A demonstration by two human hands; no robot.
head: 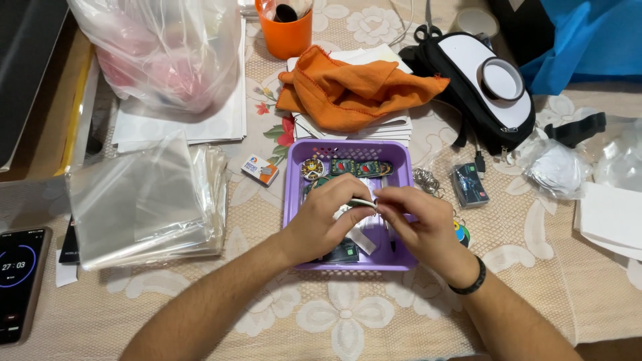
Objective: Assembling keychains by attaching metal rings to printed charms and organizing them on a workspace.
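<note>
1. Your two hands meet over a purple plastic basket [348,155] in the middle of the bench [374,321], which is covered with a floral lace cloth.
2. Your left hand [319,224] pinches a small flat keychain piece [362,202] between thumb and fingers, fingers curled closed around it.
3. Your right hand [418,224], with a dark band at the wrist, closes its fingertips on the same piece at its right end; what exactly it grips there is too small to tell.
4. Several more pieces lie in the basket, a round one and some green ones at the far end, so this looks like one item among several still unhandled.
5. A stack of clear plastic bags [144,200] lies to your left, untouched.
6. A loose pile of metal rings [426,180] sits just right of the basket.
</note>
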